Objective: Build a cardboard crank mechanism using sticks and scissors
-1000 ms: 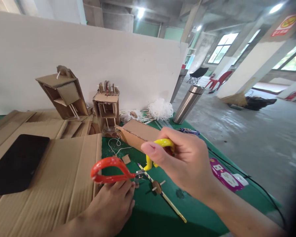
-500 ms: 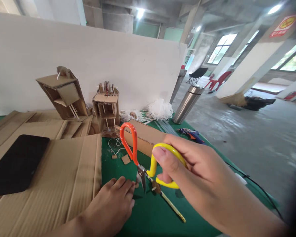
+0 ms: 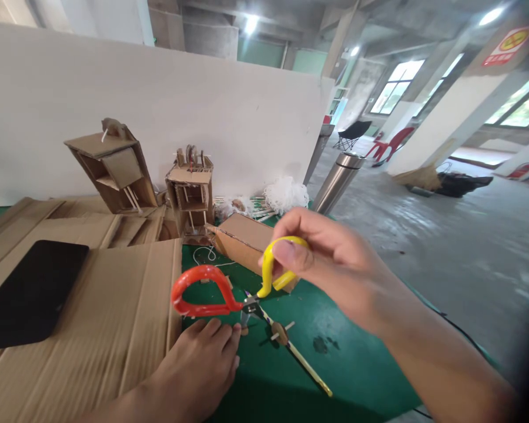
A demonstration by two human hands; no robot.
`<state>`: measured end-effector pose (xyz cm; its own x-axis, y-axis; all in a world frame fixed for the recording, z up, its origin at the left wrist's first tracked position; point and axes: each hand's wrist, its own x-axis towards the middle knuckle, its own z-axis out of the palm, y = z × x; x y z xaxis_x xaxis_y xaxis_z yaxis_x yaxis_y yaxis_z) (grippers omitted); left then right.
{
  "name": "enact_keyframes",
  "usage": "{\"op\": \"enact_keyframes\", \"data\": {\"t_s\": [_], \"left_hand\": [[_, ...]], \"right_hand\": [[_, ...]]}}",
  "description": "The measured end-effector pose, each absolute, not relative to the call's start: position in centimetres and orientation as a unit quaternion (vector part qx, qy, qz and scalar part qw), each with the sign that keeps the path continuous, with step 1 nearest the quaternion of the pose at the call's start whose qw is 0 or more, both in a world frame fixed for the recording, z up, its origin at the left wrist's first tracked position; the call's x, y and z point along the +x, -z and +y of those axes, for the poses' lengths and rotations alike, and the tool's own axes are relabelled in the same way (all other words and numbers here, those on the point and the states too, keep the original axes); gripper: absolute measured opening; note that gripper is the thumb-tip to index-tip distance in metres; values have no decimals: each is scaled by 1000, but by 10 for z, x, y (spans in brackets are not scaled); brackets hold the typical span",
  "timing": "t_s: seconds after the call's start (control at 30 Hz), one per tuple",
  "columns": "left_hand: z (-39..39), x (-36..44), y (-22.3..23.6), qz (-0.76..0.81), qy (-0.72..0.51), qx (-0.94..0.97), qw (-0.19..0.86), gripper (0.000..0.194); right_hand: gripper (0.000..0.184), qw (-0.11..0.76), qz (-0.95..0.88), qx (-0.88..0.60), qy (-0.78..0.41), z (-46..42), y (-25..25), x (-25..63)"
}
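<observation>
My right hand (image 3: 330, 258) pinches the yellow handle loop of a pair of scissors (image 3: 250, 303) between thumb and fingers. Its red loop swings out to the left, so the handles are spread wide. One blade points down beside the fingertips of my left hand (image 3: 207, 358). Those fingers are curled and pressed low over the green table; a small brown cardboard piece (image 3: 244, 331) peeks out at their tips, mostly hidden. Right of the blades lies a pencil (image 3: 308, 367), with a small cardboard piece (image 3: 280, 333) and a short white stick across it.
Cardboard sheets (image 3: 127, 311) with a black flat pad (image 3: 35, 294) cover the left. Behind stand two cardboard models (image 3: 189, 200), a long cardboard box (image 3: 242, 238), white string (image 3: 286, 197) and a steel flask (image 3: 339, 182). The green table (image 3: 352, 364) shows dark spots at right.
The scissors have turned and opened wider, the red loop dropping down and left. My right hand has shifted up and left on the yellow loop. My left hand stays nearly still.
</observation>
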<state>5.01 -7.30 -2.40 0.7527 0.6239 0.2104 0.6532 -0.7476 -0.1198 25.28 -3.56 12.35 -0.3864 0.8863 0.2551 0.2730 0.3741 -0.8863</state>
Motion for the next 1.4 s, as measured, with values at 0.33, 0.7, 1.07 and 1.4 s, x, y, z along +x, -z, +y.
{"op": "enact_keyframes", "data": {"t_s": [0.33,0.7,1.07,1.4], "left_hand": [[-75,47,27,-339,89,-932,90,33],[-75,47,24,-332,93,-935,82,33],[-73,48,26,-340,65,-936,65,35],[-74,48,21,-307,47,-945,107,34]], "right_hand": [[24,436,-744,-426,-274,-7,-118,246],[34,437,-755,-437,-219,-13,-117,233],[26,389,-763,-313,-411,4,-118,225],[9,250,-721,-156,-627,10,-131,215]]}}
